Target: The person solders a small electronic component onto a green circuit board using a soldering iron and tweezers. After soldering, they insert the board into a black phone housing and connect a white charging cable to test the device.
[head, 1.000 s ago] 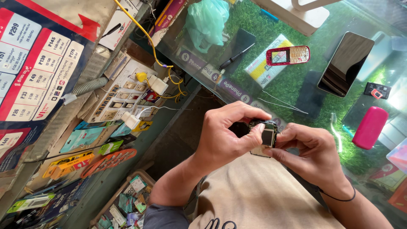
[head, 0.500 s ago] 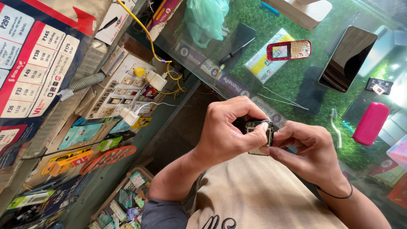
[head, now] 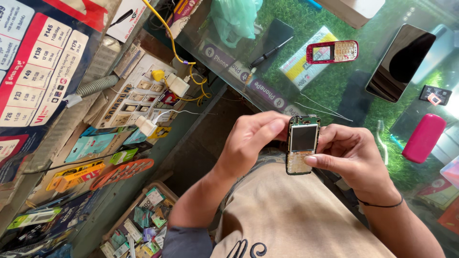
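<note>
The glass-topped surface (head: 334,91) with green artificial grass under the glass was the biggest thing in view, and it carried a large dark smartphone (head: 400,62) lying face up, a pink oblong case (head: 423,137), a small red front shell of a keypad phone (head: 332,51), and a black-handled screwdriver (head: 268,52). A pale green plastic bag (head: 234,16) lay at its far edge. To the left, beside the surface, there was a white power strip (head: 136,95) with a yellow cable (head: 167,36) and several plugs. Just in front of the surface, above the lap, the person held a bare keypad phone body without its shell (head: 302,144), upright, with the dark screen facing up to the camera. The left hand (head: 251,141) had its fingers curled closed on the left edge of it, and the right hand (head: 351,157) gripped the right edge, with the thumb laid over the lower part. I judged this phone body as light and stiff but fragile, because the screen and the green board were open; it seemed best held by the side edges, as both hands did.
</note>
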